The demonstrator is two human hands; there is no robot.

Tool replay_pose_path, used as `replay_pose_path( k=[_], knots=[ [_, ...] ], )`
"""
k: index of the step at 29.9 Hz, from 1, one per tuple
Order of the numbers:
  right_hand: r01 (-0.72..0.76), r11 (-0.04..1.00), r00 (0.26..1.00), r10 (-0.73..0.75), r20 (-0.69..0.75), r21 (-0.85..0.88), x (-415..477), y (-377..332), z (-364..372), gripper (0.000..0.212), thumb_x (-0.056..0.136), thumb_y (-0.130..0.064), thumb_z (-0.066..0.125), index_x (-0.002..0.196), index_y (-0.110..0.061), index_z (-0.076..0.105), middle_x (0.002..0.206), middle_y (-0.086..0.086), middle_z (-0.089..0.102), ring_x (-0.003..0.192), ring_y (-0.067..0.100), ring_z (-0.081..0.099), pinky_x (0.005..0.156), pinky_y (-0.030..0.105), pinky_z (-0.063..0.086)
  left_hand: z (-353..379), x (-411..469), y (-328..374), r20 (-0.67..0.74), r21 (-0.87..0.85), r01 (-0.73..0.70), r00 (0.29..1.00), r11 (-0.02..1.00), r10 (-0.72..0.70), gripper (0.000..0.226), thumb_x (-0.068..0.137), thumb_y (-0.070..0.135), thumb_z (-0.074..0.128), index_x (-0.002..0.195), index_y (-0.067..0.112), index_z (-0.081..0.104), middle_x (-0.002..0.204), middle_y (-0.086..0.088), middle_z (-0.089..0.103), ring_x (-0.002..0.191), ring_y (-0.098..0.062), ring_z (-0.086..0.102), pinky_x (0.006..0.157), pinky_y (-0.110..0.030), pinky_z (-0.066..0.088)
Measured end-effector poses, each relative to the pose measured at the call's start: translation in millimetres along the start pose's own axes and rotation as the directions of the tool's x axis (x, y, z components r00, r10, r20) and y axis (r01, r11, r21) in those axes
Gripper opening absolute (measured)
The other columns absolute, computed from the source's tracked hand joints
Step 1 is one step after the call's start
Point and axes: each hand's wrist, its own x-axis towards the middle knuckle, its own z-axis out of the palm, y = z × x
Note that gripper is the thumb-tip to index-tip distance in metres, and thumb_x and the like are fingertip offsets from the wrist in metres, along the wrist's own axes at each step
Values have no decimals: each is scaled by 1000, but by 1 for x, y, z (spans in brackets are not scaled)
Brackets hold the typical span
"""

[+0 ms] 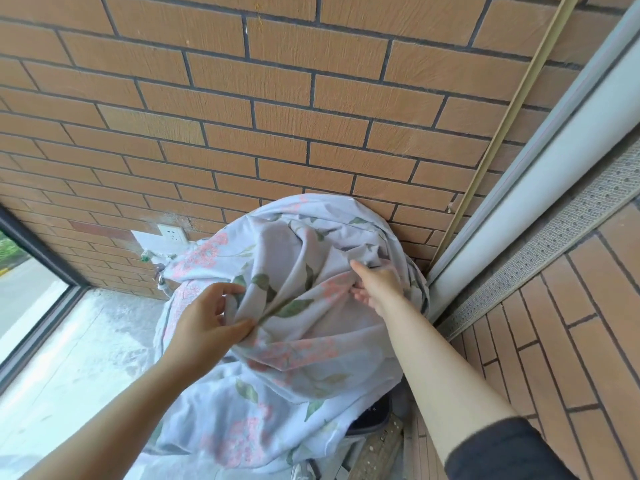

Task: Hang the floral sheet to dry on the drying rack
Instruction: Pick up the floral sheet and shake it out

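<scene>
Floral sheet (294, 341) drapes lengthwise down from the wall (311, 116); left hand (207, 327) and right hand (377, 285) grip folds.

A tan brick wall (277, 98) with dark mortar lines fills the frame. Low on the wall, toward its left end, a white socket (172, 233) sits on a pale painted patch, with a green-handled tap (147, 256) just below it and a metal hose fitting (160, 277) under that. A dark window frame (45, 251) meets the wall's left end, looking out on a grey road (24, 289). At the wall's right end a brass-coloured strip (512, 109) runs up the corner, beside a thick white pipe (540, 188) and a grey perforated strip (554, 237). A pale, speckled floor (86, 334) lies at the wall's foot.
</scene>
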Motion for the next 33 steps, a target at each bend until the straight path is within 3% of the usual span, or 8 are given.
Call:
replay_pose_path(
  k=[4,9,13,17,21,26,29,33],
  knots=[
    [10,1000,998,-10,-69,6,4,-3,19,11,84,-10,66,79,0,67,57,7,59,46,13,51,44,19,41,-12,-4,-15,-15,26,2,1000,1000,-2,49,55,31,70,102,34,60,87,3,72,78,-18,69,68,-39,56],
    [258,959,966,-256,-27,118,-32,-23,30,9,84,-4,64,80,-8,72,60,4,58,50,8,47,51,16,42,-22,1,-23,-102,121,61,994,991,-48,48,58,37,74,103,25,60,101,-2,65,84,-22,66,77,-41,54],
    [420,901,895,-431,112,111,-81,-28,22,10,86,-1,63,86,-9,70,63,-3,63,52,1,51,53,13,43,-19,5,-2,-206,162,-110,968,981,143,44,69,31,80,107,18,62,107,0,57,98,-21,59,84,-40,51],
    [419,896,888,-438,138,148,-110,-9,11,9,86,0,63,84,-8,66,62,-5,62,54,4,50,53,14,42,9,4,28,41,68,-243,970,968,240,41,67,28,84,102,23,64,97,11,67,92,-3,62,80,-23,51],
    [439,889,876,-456,159,130,-122,3,2,5,86,-4,65,86,-8,66,64,-8,65,58,3,52,54,13,43,44,4,34,197,139,-329,934,934,299,34,70,32,81,99,19,68,89,9,69,85,-5,63,79,-23,49],
    [493,868,860,-476,186,-59,-112,9,-24,9,87,-10,66,94,-15,68,74,-5,71,68,1,61,64,14,46,48,6,30,124,155,-352,934,923,335,20,77,26,75,63,28,62,56,15,60,60,-2,58,58,-13,39],
    [489,812,872,-456,176,-319,-91,17,-35,29,83,-17,71,109,-26,63,95,-10,66,86,7,59,76,20,47,29,3,24,71,103,-306,951,946,300,19,77,25,76,63,27,64,61,14,67,63,-1,64,59,-15,44],
    [554,598,826,-483,292,-579,-59,26,-27,57,80,-22,71,133,-29,50,125,-15,47,115,7,46,98,26,40,5,-9,13,26,98,-281,960,955,280,14,78,18,74,67,24,68,67,9,71,67,-4,67,67,-19,50]
  ],
)
